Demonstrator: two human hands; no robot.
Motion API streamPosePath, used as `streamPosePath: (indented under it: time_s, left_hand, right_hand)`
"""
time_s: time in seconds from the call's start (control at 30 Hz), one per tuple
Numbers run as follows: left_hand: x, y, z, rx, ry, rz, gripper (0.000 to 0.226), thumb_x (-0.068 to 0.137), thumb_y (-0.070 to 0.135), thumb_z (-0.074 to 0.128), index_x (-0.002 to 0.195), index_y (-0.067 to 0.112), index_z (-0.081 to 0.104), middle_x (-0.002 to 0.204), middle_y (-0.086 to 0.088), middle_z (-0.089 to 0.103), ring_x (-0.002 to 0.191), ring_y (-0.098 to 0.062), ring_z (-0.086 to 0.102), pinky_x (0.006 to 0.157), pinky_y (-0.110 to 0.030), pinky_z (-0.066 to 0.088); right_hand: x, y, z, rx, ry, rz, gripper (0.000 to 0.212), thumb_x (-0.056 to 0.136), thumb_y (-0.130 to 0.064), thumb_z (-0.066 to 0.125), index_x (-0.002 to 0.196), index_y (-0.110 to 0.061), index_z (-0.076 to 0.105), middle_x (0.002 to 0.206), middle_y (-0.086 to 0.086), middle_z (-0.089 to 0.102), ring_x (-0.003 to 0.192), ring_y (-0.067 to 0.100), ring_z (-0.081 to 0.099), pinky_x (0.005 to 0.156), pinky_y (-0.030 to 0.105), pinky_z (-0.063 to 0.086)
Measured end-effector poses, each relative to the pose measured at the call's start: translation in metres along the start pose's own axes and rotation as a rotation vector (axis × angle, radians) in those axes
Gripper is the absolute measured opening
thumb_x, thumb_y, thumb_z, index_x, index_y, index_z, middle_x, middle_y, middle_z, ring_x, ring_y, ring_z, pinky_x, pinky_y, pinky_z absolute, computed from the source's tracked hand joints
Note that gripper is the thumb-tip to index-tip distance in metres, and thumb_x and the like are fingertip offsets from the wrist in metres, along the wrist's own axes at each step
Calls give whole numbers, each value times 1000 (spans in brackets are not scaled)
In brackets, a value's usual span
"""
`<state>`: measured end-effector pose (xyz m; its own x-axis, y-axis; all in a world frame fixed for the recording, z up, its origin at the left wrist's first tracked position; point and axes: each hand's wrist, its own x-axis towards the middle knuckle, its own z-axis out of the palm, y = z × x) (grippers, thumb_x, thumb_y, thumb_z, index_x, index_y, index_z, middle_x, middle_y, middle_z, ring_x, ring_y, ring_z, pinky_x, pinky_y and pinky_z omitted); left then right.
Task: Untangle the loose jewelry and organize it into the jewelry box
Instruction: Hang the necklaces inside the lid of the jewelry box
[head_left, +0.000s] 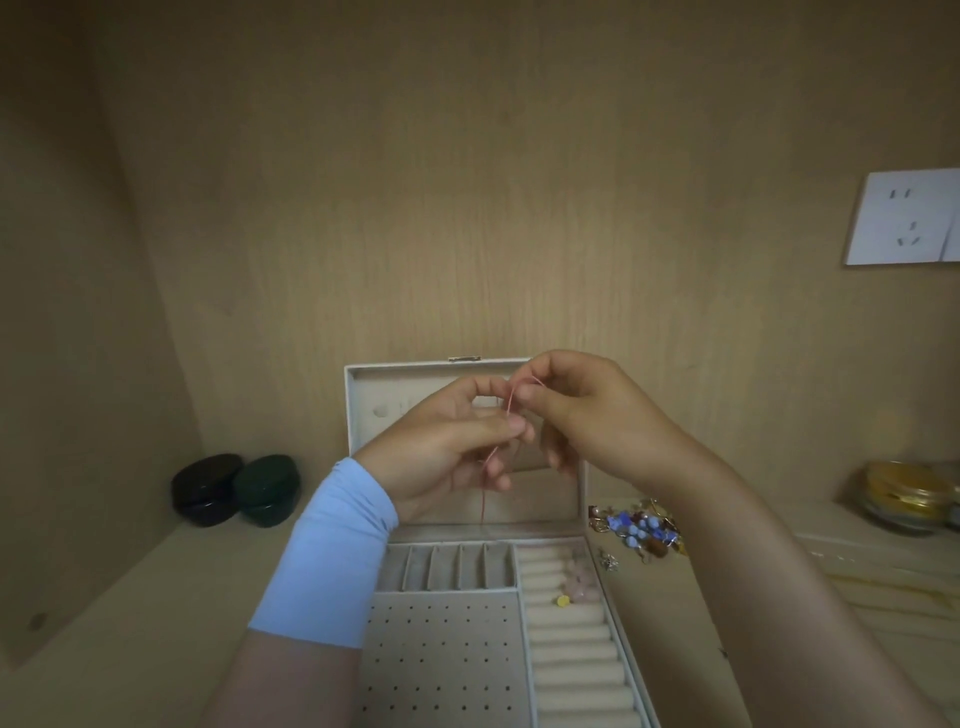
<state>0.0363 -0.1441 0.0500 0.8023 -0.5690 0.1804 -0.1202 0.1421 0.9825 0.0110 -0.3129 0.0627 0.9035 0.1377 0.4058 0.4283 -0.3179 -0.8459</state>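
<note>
Both my hands are raised in front of the open lid of a beige jewelry box (358, 415). My left hand (441, 447) and my right hand (582, 410) each pinch a thin red cord (509, 400), which loops between the fingertips and hangs down below the left hand. A tangled pile of blue and brown beaded jewelry (639, 527) lies on the shelf right of the box. Pale pink beads with a small yellow piece (574, 590) rest on the ring rolls in the box's right compartment.
Two dark round cases, one black (205, 488) and one green (267, 488), sit at the back left. A glass jar with yellow contents (906, 496) stands at the far right. A white wall socket (904, 218) is on the back panel. Wooden walls enclose the shelf.
</note>
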Motion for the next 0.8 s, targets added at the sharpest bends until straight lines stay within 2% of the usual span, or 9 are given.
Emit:
streamPosePath:
  time_s: [0.07, 0.13, 0.27, 0.37, 0.47, 0.53, 0.63, 0.7, 0.8]
  left_hand:
    - [0, 0, 0, -69, 11, 8, 27, 91, -4, 54, 112, 11, 44, 77, -7, 65, 45, -11, 47, 46, -27, 49]
    - [0, 0, -3, -128, -6, 16, 25, 92, -5, 53, 107, 11, 43, 76, -8, 64, 43, -12, 47, 44, -27, 48]
    - [-3, 0, -11, -94, -77, -3, 25, 82, 1, 56, 104, 11, 47, 73, -10, 61, 37, -11, 42, 39, -24, 45]
    - [-3, 1, -14, -64, -4, -32, 21, 87, -1, 54, 104, 12, 50, 68, -8, 57, 37, -9, 35, 39, -20, 36]
    - [-3, 3, -19, -119, 46, -71, 18, 90, 5, 48, 105, 9, 57, 58, -5, 45, 40, -11, 31, 41, -21, 33]
    - [-5, 1, -21, -61, 25, -87, 28, 84, 14, 59, 110, 6, 63, 55, -2, 39, 44, -12, 35, 45, -25, 41]
    - [1, -8, -16, 199, 128, -57, 19, 85, 13, 69, 102, 6, 72, 55, 1, 45, 51, -11, 42, 55, -24, 50]
    - [12, -15, -9, 284, 316, 3, 9, 87, 13, 70, 91, 6, 75, 53, 1, 49, 51, -13, 45, 51, -19, 47]
    - [27, -26, 2, 217, 517, 38, 12, 88, 14, 70, 86, 2, 73, 55, 1, 54, 44, -13, 49, 41, -20, 42]
  right_hand:
    - [-2, 0, 4, 233, -52, 144, 18, 103, -16, 51, 117, -7, 58, 83, 11, 66, 42, 18, 53, 37, 26, 45]
    - [-3, 2, 4, 273, -145, 216, 24, 104, -20, 51, 121, -5, 58, 86, 12, 66, 45, 19, 53, 40, 26, 46]
    - [-3, 6, -3, 199, -234, 200, 23, 97, -25, 62, 90, -4, 71, 74, 6, 62, 46, 11, 43, 40, 22, 37]
    - [-4, 6, -18, 150, -213, 293, 22, 91, -29, 68, 92, -9, 77, 60, -1, 50, 45, 9, 32, 40, 21, 25]
    - [-9, 7, -32, 68, -304, 363, 28, 84, -44, 68, 77, -18, 74, 59, -3, 43, 48, 10, 27, 46, 23, 23]
    - [-9, 10, -34, 104, -296, 358, 28, 89, -39, 65, 68, -20, 67, 60, -2, 43, 48, 11, 28, 47, 24, 24]
    - [-2, 18, -30, 179, -121, 310, 28, 96, -26, 62, 71, -15, 65, 63, 1, 51, 45, 13, 37, 44, 24, 33]
    - [2, 21, -23, 99, 73, 261, 28, 95, -24, 65, 70, -12, 66, 60, -1, 59, 41, 15, 43, 44, 26, 39]
    - [9, 28, -7, -162, 431, 154, 25, 90, -25, 71, 68, -15, 72, 48, -9, 62, 37, 9, 51, 47, 20, 41]
